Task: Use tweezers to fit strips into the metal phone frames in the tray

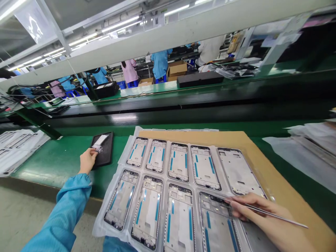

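Observation:
My left hand reaches forward in a blue sleeve, its fingers pinched on a small white part that lies on a black tray on the green bench. My right hand rests low at the right and grips thin metal tweezers, their tip over a phone frame in the near row. A clear plastic tray holds several phone frames with blue strips, in two rows, on a brown cardboard sheet.
A dark conveyor belt runs across behind the bench. White trays are stacked at the left, plastic wrap lies at the right. Black trays and cardboard boxes sit on the far line, where several people in blue and pink coats work.

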{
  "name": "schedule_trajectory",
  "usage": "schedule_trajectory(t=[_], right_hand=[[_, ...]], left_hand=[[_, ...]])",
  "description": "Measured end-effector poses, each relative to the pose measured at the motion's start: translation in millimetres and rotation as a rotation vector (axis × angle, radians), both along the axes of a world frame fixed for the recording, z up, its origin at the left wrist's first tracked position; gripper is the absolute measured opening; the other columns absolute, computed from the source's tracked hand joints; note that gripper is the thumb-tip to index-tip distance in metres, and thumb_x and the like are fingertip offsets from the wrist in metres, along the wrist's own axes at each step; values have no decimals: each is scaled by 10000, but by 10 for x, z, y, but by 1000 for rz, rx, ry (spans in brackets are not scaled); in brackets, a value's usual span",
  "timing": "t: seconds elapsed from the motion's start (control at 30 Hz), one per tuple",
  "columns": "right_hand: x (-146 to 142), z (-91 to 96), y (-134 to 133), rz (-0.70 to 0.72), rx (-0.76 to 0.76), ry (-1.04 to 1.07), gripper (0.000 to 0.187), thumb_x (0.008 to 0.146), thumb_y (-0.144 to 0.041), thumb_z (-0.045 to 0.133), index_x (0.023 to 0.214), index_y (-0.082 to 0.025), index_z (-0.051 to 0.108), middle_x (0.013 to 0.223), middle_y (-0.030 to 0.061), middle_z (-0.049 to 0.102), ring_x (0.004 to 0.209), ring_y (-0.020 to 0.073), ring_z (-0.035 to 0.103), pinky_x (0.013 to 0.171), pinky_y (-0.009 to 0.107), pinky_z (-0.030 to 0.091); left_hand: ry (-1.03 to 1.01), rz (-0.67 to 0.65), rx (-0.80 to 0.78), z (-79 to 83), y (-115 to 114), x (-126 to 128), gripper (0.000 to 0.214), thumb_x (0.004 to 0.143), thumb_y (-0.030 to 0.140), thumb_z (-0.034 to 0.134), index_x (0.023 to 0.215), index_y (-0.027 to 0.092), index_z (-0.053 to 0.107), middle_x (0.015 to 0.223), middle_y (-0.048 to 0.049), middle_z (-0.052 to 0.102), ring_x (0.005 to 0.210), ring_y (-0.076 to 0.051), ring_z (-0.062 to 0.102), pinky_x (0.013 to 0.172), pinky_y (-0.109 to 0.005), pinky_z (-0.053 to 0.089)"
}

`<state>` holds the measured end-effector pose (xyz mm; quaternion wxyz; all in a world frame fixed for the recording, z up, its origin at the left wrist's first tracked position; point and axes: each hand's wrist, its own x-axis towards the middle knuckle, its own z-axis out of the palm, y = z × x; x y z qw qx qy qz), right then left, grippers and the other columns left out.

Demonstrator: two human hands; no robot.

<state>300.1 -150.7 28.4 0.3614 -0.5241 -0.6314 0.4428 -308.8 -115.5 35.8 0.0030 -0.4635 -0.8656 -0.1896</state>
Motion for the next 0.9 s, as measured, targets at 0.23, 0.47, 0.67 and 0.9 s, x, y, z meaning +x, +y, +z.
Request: schedule_trajectory(t=[0.23,0.47,0.67,0.9], right_hand=[[2,39,48,101,181,88,179,813,-333,737,695,-208,785,593,83,660,511,190,674,494,112,529],[-9,90,65,-36,-165,57,353,558,-514,873,626,-178,791,618,146,660,560,222,678,525,157,537],[30,48,47,-31,-180,57,278,603,-457,841,657,-187,796,653,137,665,605,237,684,544,193,561],[91,-74,23,-7,-208,27,263,648,-461,818,734,-213,803,741,112,685,711,254,685,627,228,583]], left_hand=[[41,-59,-21,-14,29,34,132,936,127,593,1032,98,678,1028,-73,693,915,-179,660,948,-361,504],[90,-141,-71,-121,122,133,111,955,193,595,964,113,671,1016,-71,652,957,-195,619,955,-383,486],[37,-84,-16,-139,169,149,75,940,137,585,878,99,605,985,-64,616,978,-196,595,971,-403,473],[-251,45,202,61,21,159,49,899,146,594,864,112,600,784,-22,608,810,-175,616,927,-388,490]])
